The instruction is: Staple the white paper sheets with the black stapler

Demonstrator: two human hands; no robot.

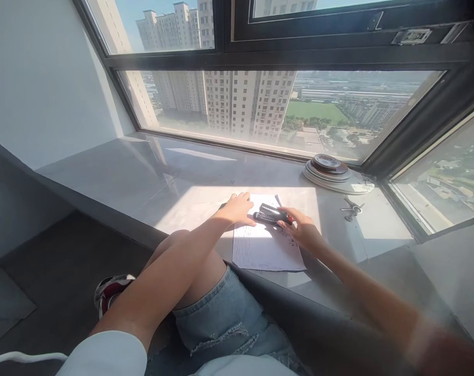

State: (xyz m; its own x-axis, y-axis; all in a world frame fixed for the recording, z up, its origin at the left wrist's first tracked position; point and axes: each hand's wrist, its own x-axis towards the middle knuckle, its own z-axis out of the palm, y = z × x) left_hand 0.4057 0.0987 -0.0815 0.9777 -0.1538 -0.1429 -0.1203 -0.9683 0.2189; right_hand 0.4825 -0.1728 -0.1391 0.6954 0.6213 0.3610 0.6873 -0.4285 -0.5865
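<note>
Right fingers point(295, 213) grip rear of black-and-red stapler point(275, 213); left fingers point(245, 200) are loosely spread, empty; white marked paper sheet point(266, 256) lies beneath both.

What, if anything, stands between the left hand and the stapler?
Nothing visible: the left hand lies at the paper's left side, close to the stapler, whose opposite end the right hand holds.

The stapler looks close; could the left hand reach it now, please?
Probably yes: the left hand is beside the stapler, with nothing visible between them, though the right hand holds its rear end.
</note>
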